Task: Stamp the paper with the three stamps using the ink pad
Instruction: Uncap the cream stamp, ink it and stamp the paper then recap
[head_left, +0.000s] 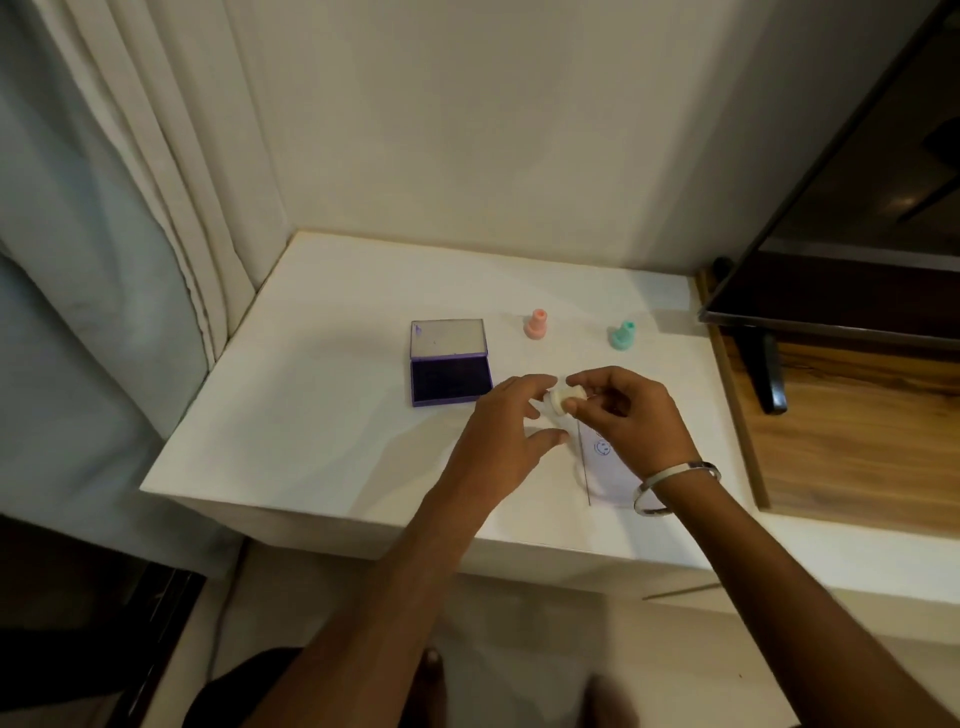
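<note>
An open purple ink pad (450, 375) lies on the white table (311, 405), its lid tipped back. A pink stamp (536, 324) and a green stamp (622, 335) stand upright behind my hands. My right hand (623, 415) pinches a small cream stamp (561, 399) above the table. My left hand (506, 436) is beside the stamp with its fingers apart, touching or nearly touching it. The white paper (605, 467) lies under my right hand and bears a blue smiley print (601, 447).
A dark TV screen (857, 234) on a black stand (769, 379) stands at the right on a wooden surface (841, 441). Curtains (130, 208) hang at the left. The wall closes the back. The table's front edge runs just under my forearms.
</note>
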